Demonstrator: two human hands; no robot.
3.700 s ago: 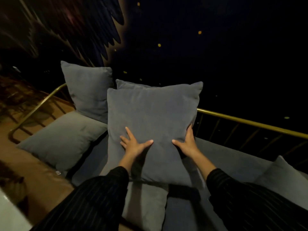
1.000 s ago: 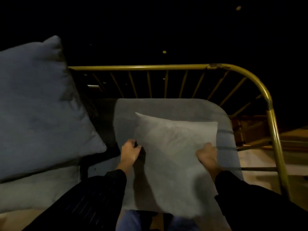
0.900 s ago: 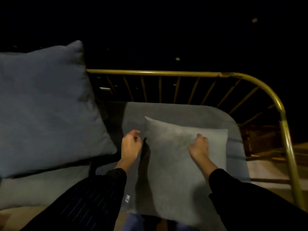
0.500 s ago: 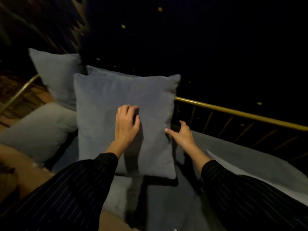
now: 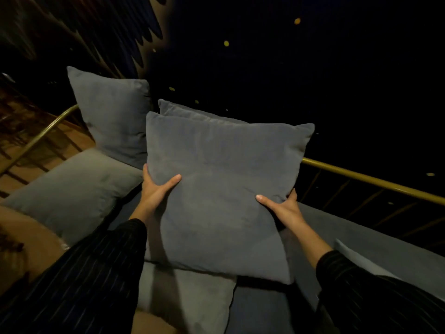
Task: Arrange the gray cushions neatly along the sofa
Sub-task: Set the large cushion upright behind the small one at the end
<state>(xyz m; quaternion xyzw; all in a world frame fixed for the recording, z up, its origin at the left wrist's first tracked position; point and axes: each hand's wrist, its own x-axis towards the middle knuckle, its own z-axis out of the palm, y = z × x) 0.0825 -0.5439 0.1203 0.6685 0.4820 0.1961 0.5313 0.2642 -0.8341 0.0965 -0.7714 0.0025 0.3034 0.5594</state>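
Note:
A large gray cushion [image 5: 221,189] stands upright in the middle of the sofa seat [image 5: 361,237]. My left hand [image 5: 156,189] grips its left edge and my right hand [image 5: 281,206] grips its right edge, thumbs on the front. Directly behind it a second gray cushion [image 5: 192,112] shows only its top. Another upright gray cushion [image 5: 113,114] leans at the far left corner. A lighter gray cushion [image 5: 72,194] lies flat at the left end, one more [image 5: 192,295] lies flat under the held cushion, and a pale cushion corner [image 5: 356,259] shows at the right.
A brass rail [image 5: 370,182] runs along the sofa's back on the right, and a curved brass rail [image 5: 41,138] bounds the left end. The wall behind is dark with a feather pattern. Wooden floor shows at the left.
Half a second ago my left hand lay flat on the cushion's front and my right hand was open beside it. Now both hands grip its side edges. Before that I handled the pale cushion at the right end.

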